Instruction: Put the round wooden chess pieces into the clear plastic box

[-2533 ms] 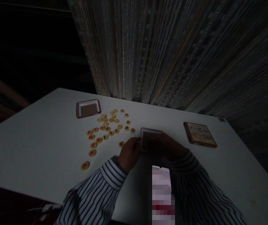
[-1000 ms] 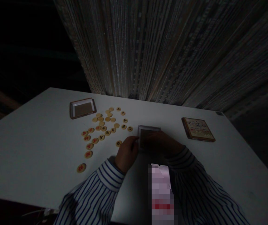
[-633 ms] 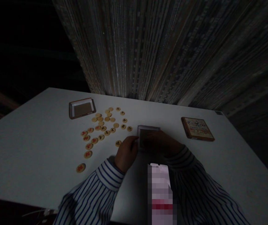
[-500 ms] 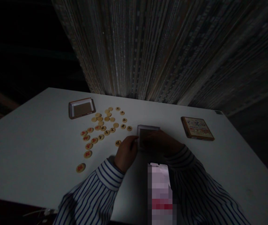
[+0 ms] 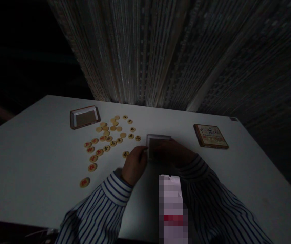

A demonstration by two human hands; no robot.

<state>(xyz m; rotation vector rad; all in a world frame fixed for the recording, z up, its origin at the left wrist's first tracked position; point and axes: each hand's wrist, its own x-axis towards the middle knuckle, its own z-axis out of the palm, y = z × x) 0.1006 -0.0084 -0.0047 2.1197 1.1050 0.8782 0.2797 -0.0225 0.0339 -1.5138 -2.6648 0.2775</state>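
An open box tray (image 5: pixel 159 136) with a pale rim lies in front of me. My left hand (image 5: pixel 135 164) has its fingers closed on the tray's left edge. Over the tray's right part is my right hand (image 5: pixel 177 153), dark and in shadow, so its fingers and anything in them cannot be made out. Round wooden pieces with black characters, such as one (image 5: pixel 126 154) beside my left hand, and others with red characters (image 5: pixel 92 167) are spread to the left. Several more pieces (image 5: pixel 105 128) lie plain side up.
Another open box tray (image 5: pixel 84 117) stands at the back left of the white table (image 5: pixel 46 162). A box with a printed lid (image 5: pixel 210 136) lies on the right. A bright, pixelated phone-like object (image 5: pixel 172 200) is at the front, between my sleeves. A striped curtain hangs behind.
The whole view has shifted slightly, so the things on the table appear a little further left. Both hands remain at the tray.
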